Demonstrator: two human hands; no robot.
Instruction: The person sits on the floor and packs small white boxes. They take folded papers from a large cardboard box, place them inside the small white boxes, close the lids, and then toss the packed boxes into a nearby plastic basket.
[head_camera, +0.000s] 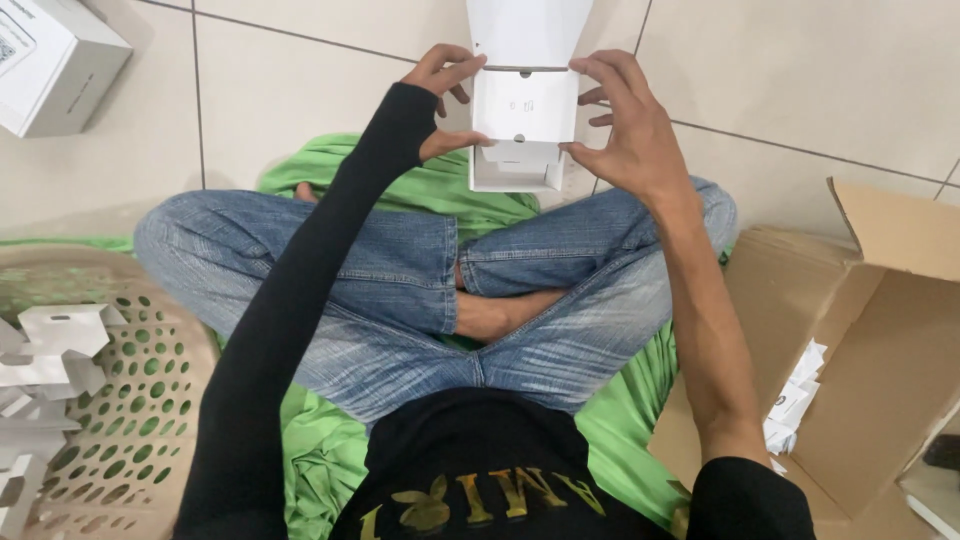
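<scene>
A person sits cross-legged on a green cloth (330, 450) spread over a tiled floor, seen from above. Both hands hold a small white cardboard box (525, 110) out in front of the knees, with its long axis running away from the body. The left hand (440, 95), in a black sleeve, pinches the box's left edge between thumb and curled fingers. The right hand (625, 125), bare, grips the right edge the same way, fingers spread along the side. The box lies squarely between the two hands, equally near each, and its open end with folded flaps faces the person. A pale plastic basket (150, 400) holding white folded cartons sits at the left. An open brown cardboard box (870, 340) stands at the right.
</scene>
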